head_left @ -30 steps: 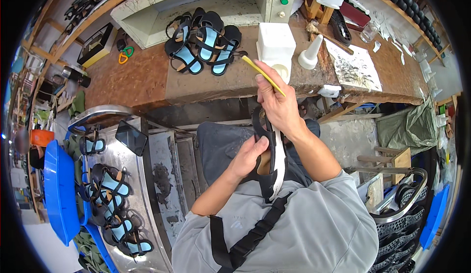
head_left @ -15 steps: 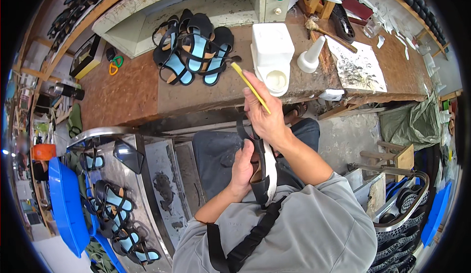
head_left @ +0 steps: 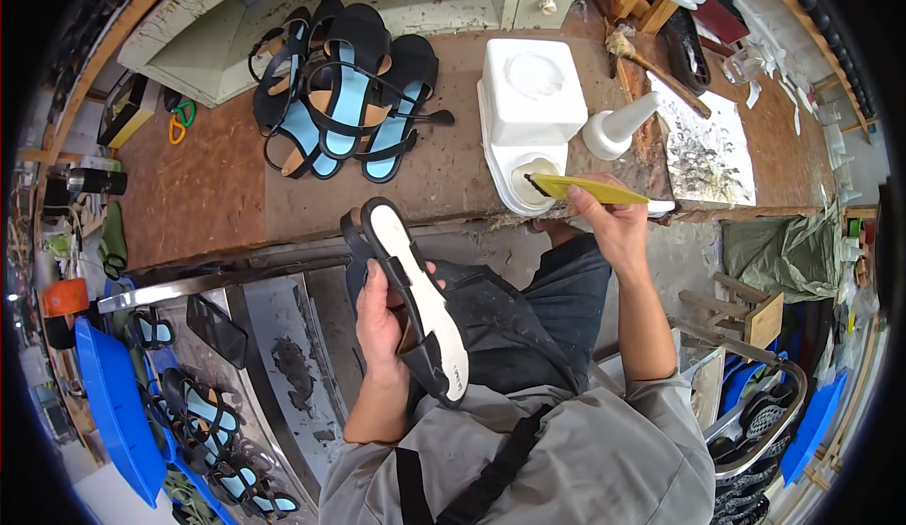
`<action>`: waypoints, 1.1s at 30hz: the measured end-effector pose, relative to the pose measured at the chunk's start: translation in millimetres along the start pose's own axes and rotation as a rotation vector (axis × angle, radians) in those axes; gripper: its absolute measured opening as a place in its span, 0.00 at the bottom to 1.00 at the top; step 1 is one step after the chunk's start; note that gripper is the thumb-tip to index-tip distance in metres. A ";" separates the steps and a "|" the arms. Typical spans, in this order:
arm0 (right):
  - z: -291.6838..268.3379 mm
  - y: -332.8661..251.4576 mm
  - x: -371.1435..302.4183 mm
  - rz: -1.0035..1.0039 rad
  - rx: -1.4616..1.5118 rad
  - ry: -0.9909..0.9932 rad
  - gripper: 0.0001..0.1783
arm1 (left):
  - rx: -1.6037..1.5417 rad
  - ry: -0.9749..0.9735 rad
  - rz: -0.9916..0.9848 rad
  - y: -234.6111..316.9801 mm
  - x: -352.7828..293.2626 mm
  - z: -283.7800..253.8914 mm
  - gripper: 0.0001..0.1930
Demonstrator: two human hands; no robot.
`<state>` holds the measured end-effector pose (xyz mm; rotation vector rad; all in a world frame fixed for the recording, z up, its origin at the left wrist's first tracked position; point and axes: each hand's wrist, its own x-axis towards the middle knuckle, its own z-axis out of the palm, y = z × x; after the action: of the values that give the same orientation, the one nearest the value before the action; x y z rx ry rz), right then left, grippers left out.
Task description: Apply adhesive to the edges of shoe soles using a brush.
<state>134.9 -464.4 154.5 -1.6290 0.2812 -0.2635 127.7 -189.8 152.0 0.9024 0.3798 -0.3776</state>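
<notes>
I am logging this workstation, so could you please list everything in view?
sandal sole: one, white face with black edge, held over the lap
brush: one, yellow handle, tip at the white tub
glue tub: one, white, bench centre
squeeze bottle: one, white, right of the tub
sandals on bench: a pile, black and light blue
sandals on rack: several, black and blue, lower left
scissors: one, green and orange handles
left hand: grips the sole
right hand: holds the brush

black sandal (head_left: 415, 308), pale sole upward
</notes>
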 end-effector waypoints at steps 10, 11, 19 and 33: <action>6.8 9.4 11.1 -0.132 -0.327 -0.134 0.06 | 0.038 -0.005 -0.078 -8.3 26.5 15.8 0.24; 6.7 10.7 10.3 -0.127 -0.328 -0.133 0.06 | 0.036 0.023 -0.082 -7.7 26.9 18.6 0.24; 1.4 -9.1 2.2 0.105 0.006 -0.107 0.06 | -0.010 0.006 -0.121 2.4 17.5 33.7 0.25; 48.5 -66.4 -57.8 -0.520 0.175 -0.177 0.10 | 0.065 -0.268 -0.129 31.3 -58.5 70.8 0.24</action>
<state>98.4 -394.7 216.9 -1.5174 -0.3007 -0.5189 102.7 -220.4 240.7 0.8791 0.1798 -0.6250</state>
